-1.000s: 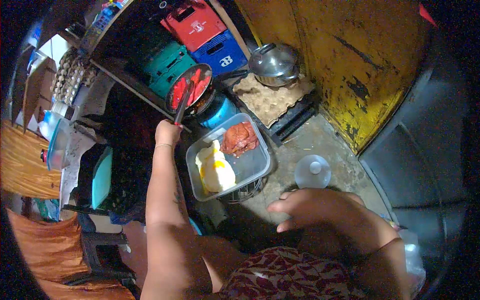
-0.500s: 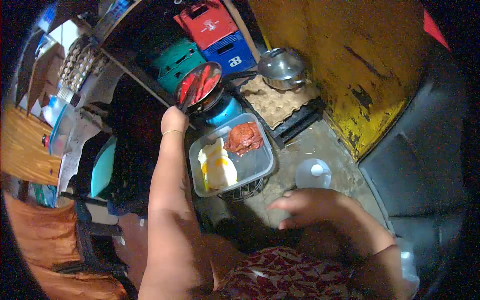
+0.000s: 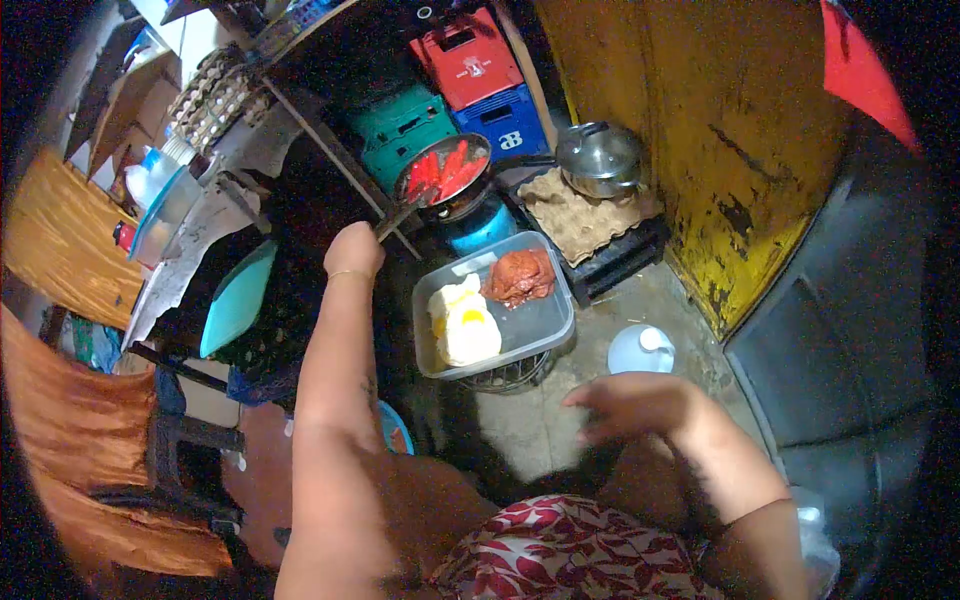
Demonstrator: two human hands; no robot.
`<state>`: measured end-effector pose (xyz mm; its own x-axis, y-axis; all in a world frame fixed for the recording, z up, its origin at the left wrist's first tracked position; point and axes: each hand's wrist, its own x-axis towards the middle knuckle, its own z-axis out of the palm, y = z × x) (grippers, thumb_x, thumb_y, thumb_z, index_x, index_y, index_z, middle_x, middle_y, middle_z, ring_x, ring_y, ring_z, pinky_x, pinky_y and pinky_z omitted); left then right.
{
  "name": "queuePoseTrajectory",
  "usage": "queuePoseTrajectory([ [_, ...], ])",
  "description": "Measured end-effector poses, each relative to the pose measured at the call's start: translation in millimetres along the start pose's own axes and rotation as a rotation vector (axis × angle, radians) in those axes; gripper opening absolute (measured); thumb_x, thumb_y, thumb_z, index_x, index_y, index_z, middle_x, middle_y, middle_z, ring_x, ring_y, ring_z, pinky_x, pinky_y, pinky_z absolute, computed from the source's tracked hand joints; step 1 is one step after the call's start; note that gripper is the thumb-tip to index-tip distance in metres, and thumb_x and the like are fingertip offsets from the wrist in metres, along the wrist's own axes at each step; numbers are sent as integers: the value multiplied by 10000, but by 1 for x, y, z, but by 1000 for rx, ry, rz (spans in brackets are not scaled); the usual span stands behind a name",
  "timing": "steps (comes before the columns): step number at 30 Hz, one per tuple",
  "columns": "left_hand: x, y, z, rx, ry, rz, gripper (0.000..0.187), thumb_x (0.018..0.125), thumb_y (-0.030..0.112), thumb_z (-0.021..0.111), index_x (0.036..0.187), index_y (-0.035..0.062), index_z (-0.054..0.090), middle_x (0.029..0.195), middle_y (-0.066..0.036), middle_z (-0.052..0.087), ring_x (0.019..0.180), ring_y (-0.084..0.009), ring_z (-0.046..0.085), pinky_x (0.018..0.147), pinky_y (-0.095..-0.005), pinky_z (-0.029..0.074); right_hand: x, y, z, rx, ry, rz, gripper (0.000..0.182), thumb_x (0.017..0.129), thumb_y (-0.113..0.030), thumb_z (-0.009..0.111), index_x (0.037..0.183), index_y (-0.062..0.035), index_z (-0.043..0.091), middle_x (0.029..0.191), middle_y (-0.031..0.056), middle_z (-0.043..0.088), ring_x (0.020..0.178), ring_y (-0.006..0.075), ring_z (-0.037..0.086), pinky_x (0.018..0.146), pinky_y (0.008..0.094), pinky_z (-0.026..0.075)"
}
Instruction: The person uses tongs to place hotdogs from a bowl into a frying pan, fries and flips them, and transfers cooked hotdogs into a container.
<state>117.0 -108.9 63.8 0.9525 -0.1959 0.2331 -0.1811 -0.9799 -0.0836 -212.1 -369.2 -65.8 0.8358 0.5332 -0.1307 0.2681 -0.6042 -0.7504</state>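
My left hand (image 3: pixel 353 250) is stretched forward and closed on the handle of a dark spatula (image 3: pixel 398 216). The spatula's tip reaches the near rim of a frying pan (image 3: pixel 478 190) holding red sausages (image 3: pixel 445 170), which sits on a blue gas burner (image 3: pixel 482 226). Just right of that hand, a clear plastic container (image 3: pixel 548 322) rests on a wire stand and holds fried eggs (image 3: pixel 463 325) and a piece of reddish meat (image 3: pixel 520 277). My right hand (image 3: pixel 630 405) hovers low with fingers spread and nothing in it, just below a white plastic bottle (image 3: pixel 640 350) on the floor.
A lidded steel pot (image 3: pixel 600 158) stands on cardboard egg trays (image 3: pixel 585 218) by the yellow wall (image 3: pixel 700 110). Red (image 3: pixel 465 55), blue (image 3: pixel 510 122) and green (image 3: pixel 405 125) crates sit behind the pan. A teal lid (image 3: pixel 238 298) and a cluttered shelf are at left.
The view has swung, sliding everything rightward. My left hand has drawn the spatula back from the middle of the pan to its near rim. My right hand stays hovering by the bottle.
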Motion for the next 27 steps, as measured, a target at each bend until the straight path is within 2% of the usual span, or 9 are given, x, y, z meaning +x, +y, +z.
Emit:
queuePoseTrajectory([
  [3, -6, -1, -4, 44, 3, 23, 220, 826, 133, 621, 1015, 54, 701, 1093, -212, 678, 1030, -374, 652, 882, -468, 531, 0, -19, -12, 52, -62, 123, 580, 899, -415, 650, 1319, -33, 533, 1227, 209, 627, 1117, 342, 608, 953, 395, 473],
  [6, -21, -4, 8, -157, 39, -9, 254, 804, 193, 701, 1000, 32, 701, 1055, -224, 682, 1041, -395, 641, 877, -485, 525, 5, -20, -18, -31, -141, 237, 578, 883, -416, 672, 1318, -57, 545, 1219, 199, 635, 1117, 337, 610, 946, 388, 477],
  [8, -20, -21, 47, -273, 50, 47, 265, 807, 202, 728, 967, -6, 688, 927, -193, 705, 839, -341, 694, 727, -455, 550, 4, -15, -18, 12, -127, 279, 680, 860, -497, 671, 1361, -63, 520, 1252, 223, 620, 1154, 348, 601, 979, 400, 472],
  [10, -51, -15, 49, -879, -171, -161, 220, 849, 165, 696, 942, -33, 667, 768, -130, 663, 588, -230, 617, 531, -383, 502, 0, -19, -19, -1, -84, 295, 671, 858, -498, 673, 1360, -78, 524, 1239, 217, 628, 1148, 347, 604, 979, 398, 471],
  [11, -71, -13, 46, -1145, -241, -218, 155, 892, 127, 642, 898, -29, 643, 681, -64, 577, 493, -133, 499, 424, -300, 418, -1, -21, -20, -1, -35, 306, 663, 856, -498, 675, 1360, -93, 528, 1227, 210, 637, 1143, 346, 606, 978, 397, 470],
  [14, -104, -30, 84, -1599, -409, -322, 143, 929, 128, 588, 852, 11, 614, 644, -37, 540, 502, -117, 506, 401, -286, 399, 3, -13, -18, 1, -73, 359, 666, 853, -502, 676, 1359, -95, 528, 1222, 207, 641, 1139, 346, 608, 977, 398, 468],
  [18, -135, -45, 90, -1553, -543, -315, 134, 933, 131, 584, 863, 22, 618, 664, -34, 552, 501, -110, 502, 404, -281, 396, 8, -9, -15, -29, -122, 449, 671, 848, -507, 678, 1354, -91, 532, 1223, 207, 639, 1134, 354, 608, 977, 402, 468],
  [20, -137, -45, 83, -1338, -568, -189, 123, 928, 140, 601, 876, 31, 621, 699, -32, 565, 494, -103, 491, 402, -272, 385, 10, -13, -15, -125, -115, 506, 672, 844, -510, 681, 1351, -93, 539, 1228, 213, 635, 1144, 361, 602, 978, 401, 467],
  [27, -143, -56, 97, -1129, -366, -92, 268, 876, 129, 676, 1097, -22, 660, 835, -83, 655, 650, -179, 607, 546, -336, 499, 25, -38, 18, -233, -40, 327, 634, 848, -464, 674, 1308, -44, 553, 1218, 239, 630, 1121, 380, 611, 983, 433, 470],
])
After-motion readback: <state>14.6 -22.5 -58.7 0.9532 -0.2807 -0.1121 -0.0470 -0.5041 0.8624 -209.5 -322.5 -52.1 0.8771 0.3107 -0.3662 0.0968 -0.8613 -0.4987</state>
